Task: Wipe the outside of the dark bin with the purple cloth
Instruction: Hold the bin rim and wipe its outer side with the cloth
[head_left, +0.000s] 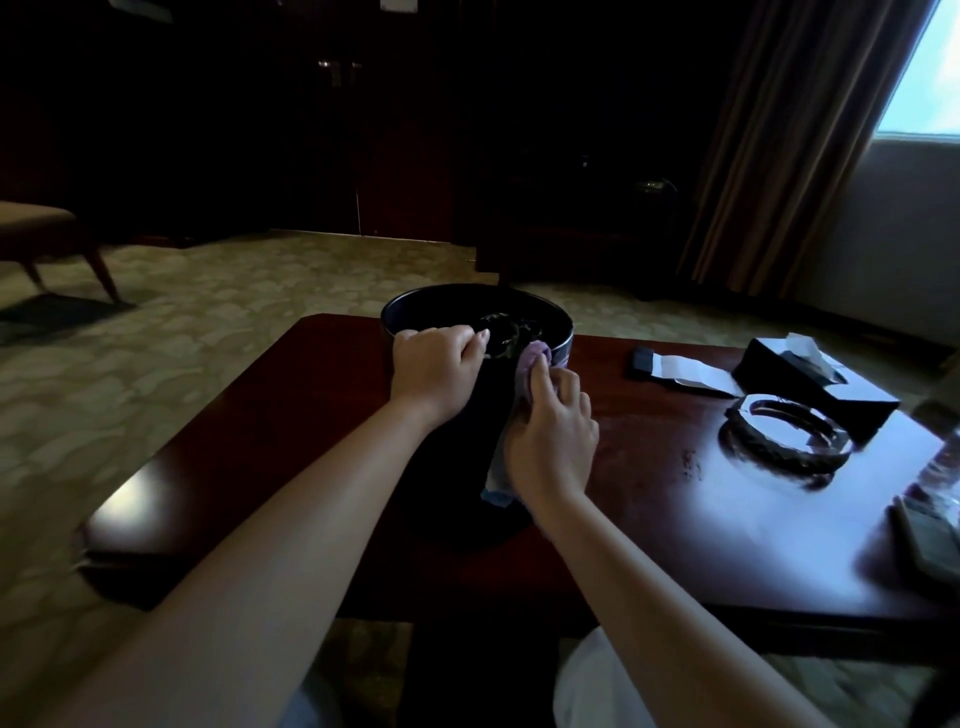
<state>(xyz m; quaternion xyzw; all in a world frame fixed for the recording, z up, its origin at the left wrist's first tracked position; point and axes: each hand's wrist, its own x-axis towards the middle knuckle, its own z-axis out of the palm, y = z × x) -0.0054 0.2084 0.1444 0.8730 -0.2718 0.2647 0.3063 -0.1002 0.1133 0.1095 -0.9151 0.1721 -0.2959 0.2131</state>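
The dark round bin (447, 306) stands upright on the reddish wooden table (649, 509), its open top facing me. My left hand (434, 371) grips the near left part of its rim, fingers curled over the edge. My right hand (550, 441) holds the purple cloth (532, 361) bunched against the bin's near right outer wall, just under the rim. A paler end of the cloth hangs down below that hand. Much of the bin's near wall is lost in shadow.
To the right on the table lie a glass ashtray (787, 436), a black tissue box (810, 374) and a dark flat item with white paper (675, 366). A plastic bottle (943, 473) sits at the far right edge. A chair (47, 234) stands on the carpet at left.
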